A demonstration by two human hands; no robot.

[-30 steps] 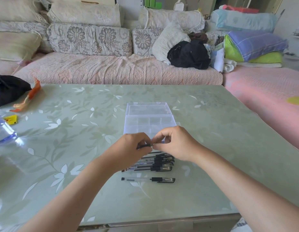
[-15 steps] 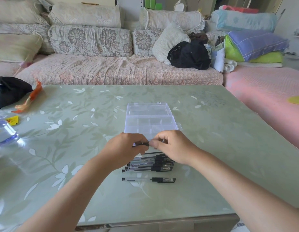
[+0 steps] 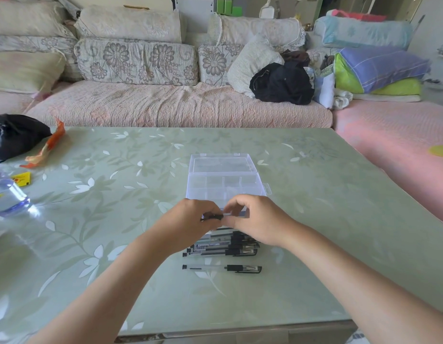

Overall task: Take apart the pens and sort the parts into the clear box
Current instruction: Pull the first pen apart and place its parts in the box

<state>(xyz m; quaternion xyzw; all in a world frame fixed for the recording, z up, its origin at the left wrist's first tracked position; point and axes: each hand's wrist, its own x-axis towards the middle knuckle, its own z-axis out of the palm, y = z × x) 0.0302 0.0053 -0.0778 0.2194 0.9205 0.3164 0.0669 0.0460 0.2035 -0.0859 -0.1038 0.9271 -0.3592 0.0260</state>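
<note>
Curled, left grip and right grip are pinching one pen over the pile by the box.

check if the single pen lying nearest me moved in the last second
No. The single pen lies where it was, parallel to the pile of pens, same gap, over the same white leaf print on the table.
</note>
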